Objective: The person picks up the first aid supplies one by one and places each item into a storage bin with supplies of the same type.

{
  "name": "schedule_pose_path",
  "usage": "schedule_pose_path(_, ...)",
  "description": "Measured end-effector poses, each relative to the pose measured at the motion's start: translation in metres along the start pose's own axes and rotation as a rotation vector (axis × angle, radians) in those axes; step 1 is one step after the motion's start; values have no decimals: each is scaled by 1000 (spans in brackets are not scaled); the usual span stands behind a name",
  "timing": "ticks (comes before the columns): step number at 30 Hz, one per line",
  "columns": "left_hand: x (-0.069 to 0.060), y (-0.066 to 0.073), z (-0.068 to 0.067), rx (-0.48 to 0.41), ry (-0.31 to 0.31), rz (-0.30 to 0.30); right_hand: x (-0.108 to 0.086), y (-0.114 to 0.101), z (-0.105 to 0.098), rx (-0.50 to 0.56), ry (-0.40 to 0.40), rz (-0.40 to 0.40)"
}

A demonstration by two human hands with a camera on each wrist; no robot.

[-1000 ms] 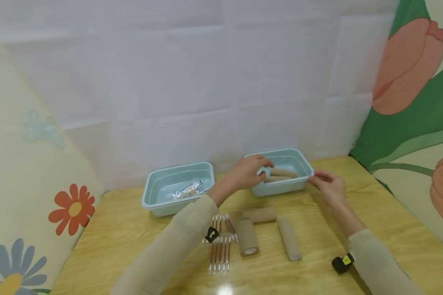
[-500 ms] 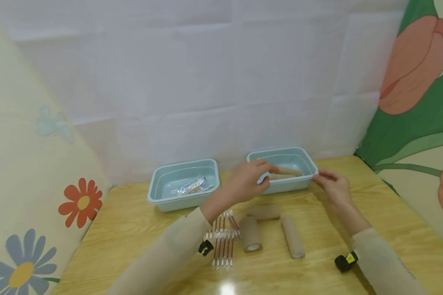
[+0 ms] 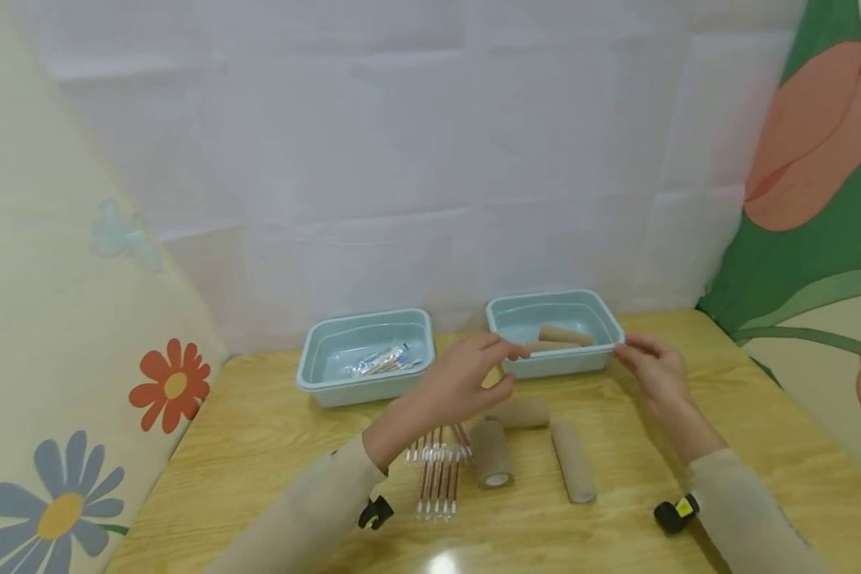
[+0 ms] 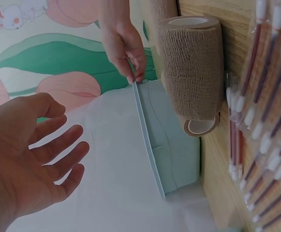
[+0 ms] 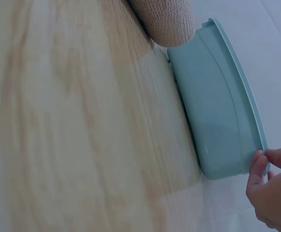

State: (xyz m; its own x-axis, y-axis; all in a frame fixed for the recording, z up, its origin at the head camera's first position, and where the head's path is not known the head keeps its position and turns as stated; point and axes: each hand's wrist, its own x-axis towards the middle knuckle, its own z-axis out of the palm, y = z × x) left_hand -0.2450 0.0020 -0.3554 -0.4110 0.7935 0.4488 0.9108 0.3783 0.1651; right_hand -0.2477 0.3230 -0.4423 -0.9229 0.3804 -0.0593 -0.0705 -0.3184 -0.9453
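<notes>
Left hand: And the left hand is drawn back from the tub now, down and left of where it was seen half a second ago, over the rim; its fingers are loosely bent and held apart, as is shown at the left of the left wrist view.
Right hand: No change here: the tub's near right corner is still pinched by the right hand, thumb and fingers pressed on the rim, lower right in the right wrist view.
Blue tub: The blue tub is seen right of centre.
Rolls inside: Two tan rolls are held in it, more of them uncovered than before.
Rolls outside: Three brown rolls are left lying on the table, lower centre.
Swabs: Bagged swabs are laid beside them, to the left.
</notes>
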Motion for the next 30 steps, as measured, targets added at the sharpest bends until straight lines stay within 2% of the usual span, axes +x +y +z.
schedule_pose_path(6, -21, 5, -2, -35, -25, -95, -2, 3, -5, -8, 5, 23)
schedule_pose_path(9, -30, 7, 0, -42, -42, -120, -3, 3, -6, -1, 12, 30)
schedule_pose_path(13, -40, 8, 4, -57, -54, -152, -4, 2, -8, 2, 27, 45)
schedule_pose_path(20, -56, 9, 12, -137, -79, -249, -5, 0, -8, -30, 11, 54)
schedule_pose_path(26, -63, 10, 16, -182, -222, -356, -4, -2, -4, -42, 9, 61)
schedule_pose_path(30, -67, 12, 20, -136, -288, -403, -4, -3, -1, -46, 3, 52)
